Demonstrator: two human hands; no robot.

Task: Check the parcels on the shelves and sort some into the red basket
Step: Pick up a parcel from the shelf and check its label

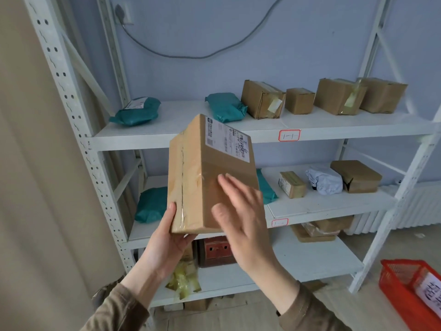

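A brown cardboard parcel [198, 177] with a white shipping label near its top stands tilted in front of the white shelves [238, 134]. My left hand [171, 242] grips its bottom left corner from below, thumb on the taped face. My right hand [241, 218] lies with straight, spread fingers against the parcel's right face. The red basket [405, 290] sits on the floor at the lower right, with a white label on it. Several brown boxes [262, 99] and teal bags [136, 112] lie on the top shelf.
The middle shelf carries teal bags [151, 205], a small box [292, 183], a white bag [324, 179] and a brown box [356, 176]. Below are flat parcels [317, 231], a dark red box [216, 250] and yellowish tape scraps [185, 278]. A beige curtain [35, 187] hangs left.
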